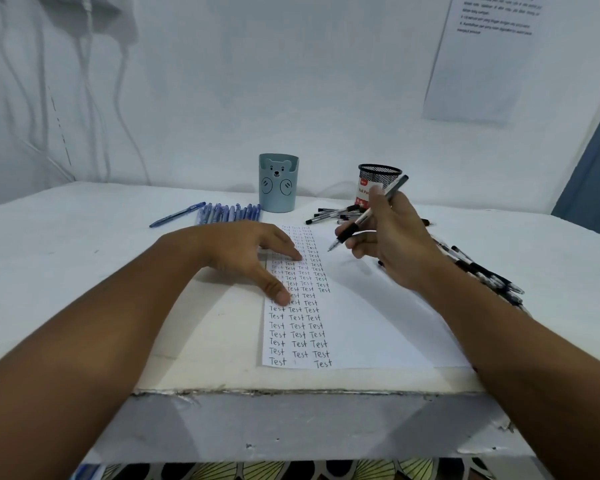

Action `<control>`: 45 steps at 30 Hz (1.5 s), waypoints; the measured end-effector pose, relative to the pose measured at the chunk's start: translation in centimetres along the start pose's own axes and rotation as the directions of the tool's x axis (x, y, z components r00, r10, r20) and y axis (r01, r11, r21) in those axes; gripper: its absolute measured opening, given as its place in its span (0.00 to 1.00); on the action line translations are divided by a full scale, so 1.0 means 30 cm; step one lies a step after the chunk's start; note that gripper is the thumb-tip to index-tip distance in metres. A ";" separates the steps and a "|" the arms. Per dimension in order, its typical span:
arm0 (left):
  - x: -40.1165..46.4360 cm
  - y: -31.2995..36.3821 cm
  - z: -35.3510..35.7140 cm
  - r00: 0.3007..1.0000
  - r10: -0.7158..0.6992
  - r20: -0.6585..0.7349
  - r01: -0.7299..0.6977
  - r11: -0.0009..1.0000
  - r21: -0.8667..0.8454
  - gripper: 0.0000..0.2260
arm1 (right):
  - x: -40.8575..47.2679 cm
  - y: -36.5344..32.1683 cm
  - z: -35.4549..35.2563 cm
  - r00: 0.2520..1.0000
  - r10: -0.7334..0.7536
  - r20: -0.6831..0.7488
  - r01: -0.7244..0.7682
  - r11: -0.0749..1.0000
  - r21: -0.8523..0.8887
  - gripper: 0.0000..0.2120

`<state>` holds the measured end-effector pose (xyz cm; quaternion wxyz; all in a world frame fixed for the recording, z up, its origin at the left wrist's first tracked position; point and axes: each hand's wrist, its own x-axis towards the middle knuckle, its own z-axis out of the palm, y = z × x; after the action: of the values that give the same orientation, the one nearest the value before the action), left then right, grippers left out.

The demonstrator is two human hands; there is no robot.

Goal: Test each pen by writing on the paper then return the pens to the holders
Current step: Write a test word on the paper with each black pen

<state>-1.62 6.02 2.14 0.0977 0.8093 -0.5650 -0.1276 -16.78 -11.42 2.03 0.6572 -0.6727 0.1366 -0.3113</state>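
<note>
A white paper [368,327] lies on the table, its left part filled with columns of the word "Test". My left hand [243,254] rests flat on the paper's left edge, fingers spread. My right hand [392,237] grips a black pen [368,213] tilted with its tip just above the paper's upper right area. A blue bear holder [278,183] stands behind the paper. A black mesh holder [378,178] stands to its right, partly hidden by my right hand.
Several blue pens [222,213] lie in a row left of the bear holder. Black pens [336,213] lie by the mesh holder, and more black pens [482,268] lie along the paper's right side. The table's front edge [291,391] is close to me.
</note>
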 end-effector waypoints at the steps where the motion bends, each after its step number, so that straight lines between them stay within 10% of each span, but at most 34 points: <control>1: -0.001 0.002 -0.001 1.000 0.002 0.006 -0.002 1.000 0.000 0.43 | -0.014 -0.004 0.002 0.999 0.003 0.032 -0.004 1.000 0.012 0.10; 13: -0.001 0.030 -0.001 0.996 0.042 0.074 -0.042 0.999 0.002 0.39 | -0.158 0.044 -0.004 0.964 0.106 0.243 -0.104 0.994 -0.024 0.14; 45: 0.012 0.022 0.005 0.998 0.029 0.059 -0.030 0.999 0.016 0.41 | -0.175 0.053 -0.002 0.970 0.038 0.240 0.009 0.982 -0.191 0.13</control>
<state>-2.15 5.45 2.16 0.0761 0.7977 -0.5804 -0.1448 -20.48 -8.50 -0.77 0.6037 -0.7645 0.0895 -0.2075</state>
